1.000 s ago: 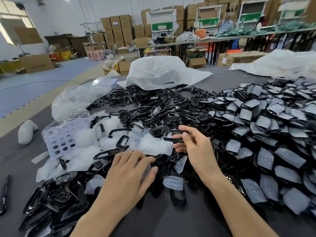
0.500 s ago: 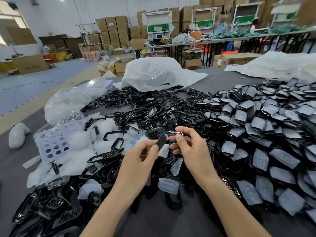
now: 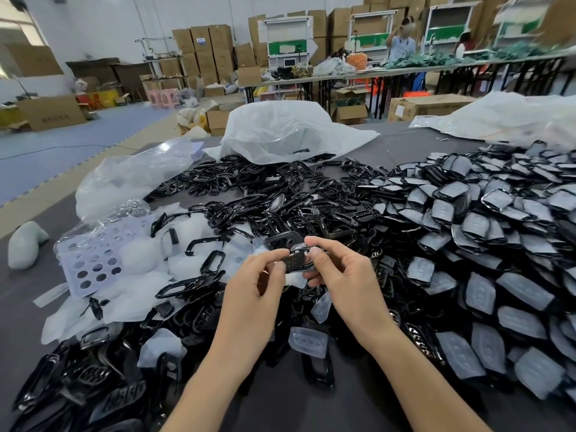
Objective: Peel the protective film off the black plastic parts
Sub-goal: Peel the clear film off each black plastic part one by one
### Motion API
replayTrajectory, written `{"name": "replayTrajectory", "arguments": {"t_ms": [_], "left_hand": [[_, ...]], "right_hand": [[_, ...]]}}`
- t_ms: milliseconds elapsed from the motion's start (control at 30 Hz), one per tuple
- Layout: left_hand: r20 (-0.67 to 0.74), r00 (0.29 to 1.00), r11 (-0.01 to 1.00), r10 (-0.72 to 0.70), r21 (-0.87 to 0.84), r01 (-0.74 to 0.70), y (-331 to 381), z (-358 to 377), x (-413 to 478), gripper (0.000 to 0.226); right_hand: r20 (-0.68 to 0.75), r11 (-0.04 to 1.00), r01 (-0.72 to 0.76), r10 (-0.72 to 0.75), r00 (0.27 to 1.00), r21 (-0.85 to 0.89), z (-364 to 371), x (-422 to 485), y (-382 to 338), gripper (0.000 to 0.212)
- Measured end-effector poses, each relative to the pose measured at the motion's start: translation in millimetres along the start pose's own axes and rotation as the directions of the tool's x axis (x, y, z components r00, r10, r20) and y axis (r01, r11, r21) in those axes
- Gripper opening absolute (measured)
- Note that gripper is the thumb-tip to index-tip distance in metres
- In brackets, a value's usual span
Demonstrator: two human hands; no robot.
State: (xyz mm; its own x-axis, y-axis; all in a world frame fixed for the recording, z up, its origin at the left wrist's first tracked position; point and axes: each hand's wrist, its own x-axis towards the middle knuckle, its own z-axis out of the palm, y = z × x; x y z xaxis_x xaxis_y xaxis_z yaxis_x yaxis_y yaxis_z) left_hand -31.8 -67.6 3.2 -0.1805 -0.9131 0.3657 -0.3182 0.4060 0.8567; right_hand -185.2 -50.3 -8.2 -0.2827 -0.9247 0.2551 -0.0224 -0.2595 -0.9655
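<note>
A small black plastic part with clear film on it is held above the table between both hands. My left hand pinches its left side with thumb and forefinger. My right hand grips its right side with curled fingers. A heap of black parts still covered in grey film fills the right side. Bare black frames lie piled in the middle and at the near left. Peeled film pieces lie scattered on the left.
A white plastic bag lies at the far middle, another at the far right, and a clear bag at the left. A perforated lilac sheet rests on the film pile. The grey table shows in front.
My left hand rose from the pile near the table's front and joined my right hand on the black part. Both hands now hold it together.
</note>
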Motion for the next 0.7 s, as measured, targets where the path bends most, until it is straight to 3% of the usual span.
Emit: {"name": "replayTrajectory", "arguments": {"t_ms": [333,700], "left_hand": [[-0.111,0.994,1.000,0.001,0.012,0.000,-3.7,2.9,1.4,0.011],[-0.049,0.997,0.984,-0.056,-0.169,0.047,-1.2,1.4,2.1,0.023]], "right_hand": [[0.055,1.000,0.001,-0.001,0.998,-0.007,4.5,-3.4,-2.6,0.022],[0.106,1.000,0.011,-0.012,0.994,0.016,4.1,-5.2,-10.1,0.021]]}}
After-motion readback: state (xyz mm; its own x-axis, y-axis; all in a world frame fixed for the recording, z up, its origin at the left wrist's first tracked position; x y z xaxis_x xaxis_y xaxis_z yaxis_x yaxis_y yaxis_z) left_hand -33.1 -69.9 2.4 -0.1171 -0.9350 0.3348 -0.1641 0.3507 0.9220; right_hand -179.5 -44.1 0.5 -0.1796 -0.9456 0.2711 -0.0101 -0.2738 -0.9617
